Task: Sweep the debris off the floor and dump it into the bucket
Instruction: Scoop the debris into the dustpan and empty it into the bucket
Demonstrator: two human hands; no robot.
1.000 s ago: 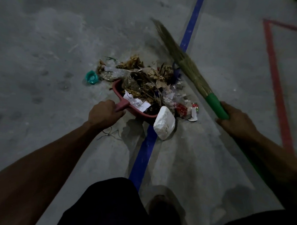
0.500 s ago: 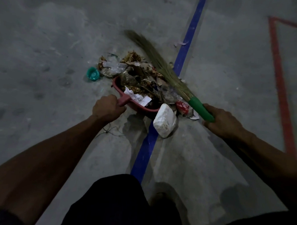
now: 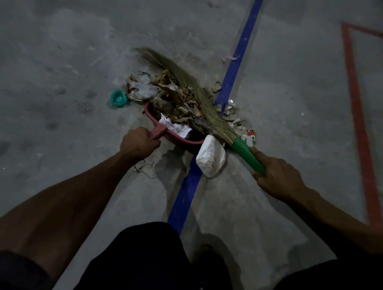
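Sweeping step: left hand (image 3: 138, 143) fist-grips red dustpan (image 3: 156, 130) handle; right hand (image 3: 278, 176) wraps broom (image 3: 209, 110) handle, bristles across debris (image 3: 177, 98) at pan's 12 o'clock. Next (judgement): gather teal cap (image 3: 118, 98) at 9 o'clock. Bucket unseen.

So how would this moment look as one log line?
left hand: grips dustpan | right hand: grips broom | bristles on debris | bucket: unseen

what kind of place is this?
Probably a workshop, warehouse or sports hall, dimly lit: bare concrete floor marked with a blue painted line and a red painted outline. No walls or furniture in view, so I can't tell which.
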